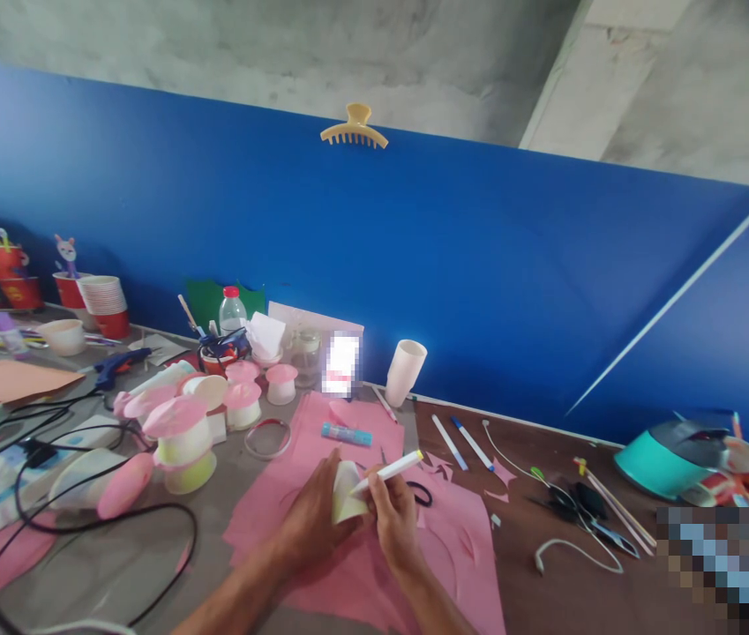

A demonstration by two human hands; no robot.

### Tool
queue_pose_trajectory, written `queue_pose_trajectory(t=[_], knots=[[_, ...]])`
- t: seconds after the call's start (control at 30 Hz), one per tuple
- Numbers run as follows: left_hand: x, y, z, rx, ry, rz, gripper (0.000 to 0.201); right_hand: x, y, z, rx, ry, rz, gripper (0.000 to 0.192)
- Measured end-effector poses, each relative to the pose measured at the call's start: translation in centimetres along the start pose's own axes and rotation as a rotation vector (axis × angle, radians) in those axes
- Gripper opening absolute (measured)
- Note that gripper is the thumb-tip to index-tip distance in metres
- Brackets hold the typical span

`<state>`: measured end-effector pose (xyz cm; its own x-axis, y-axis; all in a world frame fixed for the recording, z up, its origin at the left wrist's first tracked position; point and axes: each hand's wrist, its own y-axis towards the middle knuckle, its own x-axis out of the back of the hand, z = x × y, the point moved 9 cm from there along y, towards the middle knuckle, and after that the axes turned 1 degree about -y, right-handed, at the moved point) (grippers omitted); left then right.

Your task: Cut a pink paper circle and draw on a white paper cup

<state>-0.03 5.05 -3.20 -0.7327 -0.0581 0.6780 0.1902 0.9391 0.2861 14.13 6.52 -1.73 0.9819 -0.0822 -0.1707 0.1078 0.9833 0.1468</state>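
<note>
My left hand is closed round a small paper cup, its side pale yellow and white. A white marker with a yellow end sits in my right hand, its tip at the cup's side; whether tip and cup touch is hard to see. Under both hands lie sheets of pink paper. Just beyond them rests a blue glue stick. Beside my right hand, black scissor handles show, the blades mostly hidden. Pink paper scraps are scattered to the right.
Cups with pink tops and black cables spread over the left side. A pale cup stands by the blue partition. Two markers, a white cord and a teal container are at the right.
</note>
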Motion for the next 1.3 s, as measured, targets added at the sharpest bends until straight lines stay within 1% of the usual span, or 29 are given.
queue_pose_trajectory(t=[0.27, 0.5, 0.73, 0.9, 1.07, 1.3], knots=[[-0.1, 0.0, 0.0, 0.024, -0.016, 0.017, 0.089, -0.3, -0.1, 0.9, 0.057, -0.009, 0.010, 0.054], [-0.2, -0.2, 0.2, -0.020, -0.002, -0.032, 0.088, -0.5, -0.3, 0.9, 0.099, -0.054, 0.046, 0.049], [0.2, -0.2, 0.0, -0.027, -0.017, -0.063, 0.089, -1.0, -0.3, 0.3, 0.072, -0.092, 0.130, 0.048], [-0.1, -0.2, 0.2, -0.069, -0.001, -0.069, 0.089, -1.2, -0.3, 0.5, 0.092, -0.089, 0.170, 0.049], [-0.3, -0.3, 0.4, -0.052, -0.003, -0.066, 0.090, -1.0, -0.2, 1.0, 0.096, -0.078, 0.136, 0.048], [0.0, 0.0, 0.0, 0.019, -0.013, 0.013, 0.089, -0.2, 0.2, 0.5, 0.078, -0.107, 0.053, 0.051]])
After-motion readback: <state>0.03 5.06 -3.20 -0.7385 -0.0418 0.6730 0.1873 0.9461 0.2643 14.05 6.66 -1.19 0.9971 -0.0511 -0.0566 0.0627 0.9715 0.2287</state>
